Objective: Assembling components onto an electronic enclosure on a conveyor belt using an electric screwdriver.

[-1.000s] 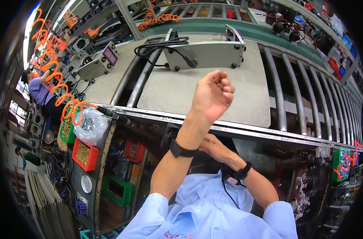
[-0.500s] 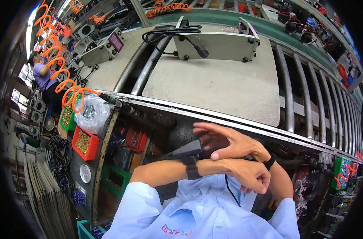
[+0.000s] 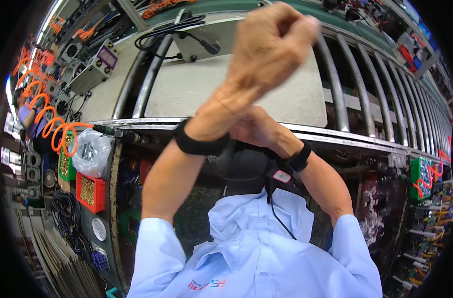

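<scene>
My left hand [image 3: 268, 47] is raised over the conveyor, its fingers curled in with nothing visible in them. A black wrist strap [image 3: 199, 141] is round the left wrist. My right hand [image 3: 256, 126] is at the left wrist, partly behind it; its fingers are mostly hidden, so I cannot tell whether they grip it. Round the right wrist is another black strap [image 3: 300, 158], near a small dark device with a pale face [image 3: 282, 176]. Beyond the left hand, a grey metal case [image 3: 206, 42] with a coiled black power cord [image 3: 169, 32] stands on a flat board [image 3: 179, 92].
Steel rollers [image 3: 363, 94] run along the conveyor to the right. At left are a red bin [image 3: 91, 192] of brass-coloured small parts, a clear plastic bag [image 3: 92, 154] and an orange coiled hose [image 3: 50, 116]. A green bin [image 3: 421, 179] is at right. Another person [image 3: 30, 119] stands far left.
My left hand has risen from near my chest to over the conveyor, its forearm turning upright. My right hand has moved behind the left wrist. The view has shifted, moving the bench things leftward.
</scene>
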